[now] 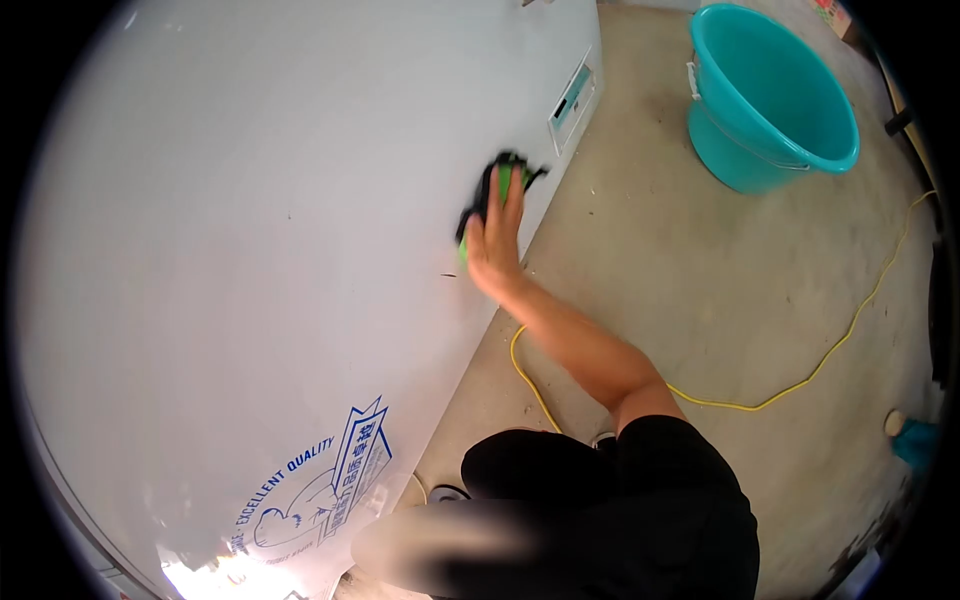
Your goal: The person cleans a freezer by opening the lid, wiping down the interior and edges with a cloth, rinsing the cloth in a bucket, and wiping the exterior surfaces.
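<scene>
My right hand (495,240) presses a black and green cloth (483,205) against a large white appliance panel (250,200). Its fingers lie over the cloth, which is bunched and slightly blurred, with part of it sticking out past the fingertips. Just above the hand, a small control panel with a dark display (572,100) is set near the white panel's edge. A short dark mark (448,275) shows on the surface below the cloth. I cannot make out my left hand; a pale blurred shape (430,545) at the bottom is too smeared to identify.
A turquoise bucket (720,140) with a wire handle stands on the concrete floor (640,260) at the upper right. Along the floor runs a yellow cord (755,407), passing behind my arm. Blue print (310,485) marks the panel's lower part. My shoe (447,493) shows beside the panel.
</scene>
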{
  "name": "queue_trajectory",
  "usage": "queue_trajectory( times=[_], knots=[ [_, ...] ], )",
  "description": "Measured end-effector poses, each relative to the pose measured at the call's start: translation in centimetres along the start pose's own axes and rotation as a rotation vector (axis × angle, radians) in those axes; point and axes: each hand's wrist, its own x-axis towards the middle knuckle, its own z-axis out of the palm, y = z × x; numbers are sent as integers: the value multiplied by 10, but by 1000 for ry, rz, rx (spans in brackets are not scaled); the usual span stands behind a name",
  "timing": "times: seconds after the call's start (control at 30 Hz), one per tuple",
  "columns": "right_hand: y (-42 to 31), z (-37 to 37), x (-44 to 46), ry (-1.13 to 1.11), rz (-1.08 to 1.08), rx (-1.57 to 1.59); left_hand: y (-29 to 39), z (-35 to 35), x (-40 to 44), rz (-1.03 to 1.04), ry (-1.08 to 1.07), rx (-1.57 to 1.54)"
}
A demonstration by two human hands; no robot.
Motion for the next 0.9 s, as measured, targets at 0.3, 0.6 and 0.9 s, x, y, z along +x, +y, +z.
queue_trajectory(
  times=[0.3,0.6,0.9],
  knots=[
    [45,22,17,129,573,124,-60,10,6,-17,56,102],
    [-258,-5,-31,-279,-1182,9,1,10,7,71,-130,-36],
    [-172,-30,95,6,-480,-68,19,11,10,277,-37,211]
  ],
)
